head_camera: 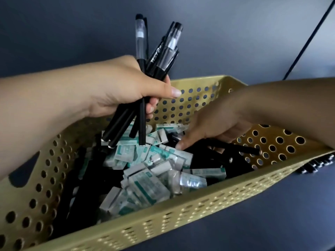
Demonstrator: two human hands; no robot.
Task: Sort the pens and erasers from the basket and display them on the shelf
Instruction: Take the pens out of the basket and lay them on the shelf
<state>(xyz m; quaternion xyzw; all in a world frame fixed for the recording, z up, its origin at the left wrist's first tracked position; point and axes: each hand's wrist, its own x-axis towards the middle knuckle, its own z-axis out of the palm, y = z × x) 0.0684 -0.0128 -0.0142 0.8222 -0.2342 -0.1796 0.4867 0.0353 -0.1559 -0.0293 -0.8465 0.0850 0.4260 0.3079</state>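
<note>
Hands both work at the basket. Left hand hovers over its far left part, fingers and thumb curled round a bundle of black pens; clear caps fan up above the fist, the butt ends hang down over the heap inside. Right hand reaches in over the basket's right rim, thumb stretched down and touching the heap, the other fingers hidden under the palm, so whether it holds a loose pen lying just beneath it cannot be told. Wrapped white-and-green erasers fill the basket's middle, mixed with more dark pens along its left wall and floor. Basket is yellow, perforated, tilted in view. More black pen ends show just outside its right rim. Grey shelf surface lies beyond its near wall.
</note>
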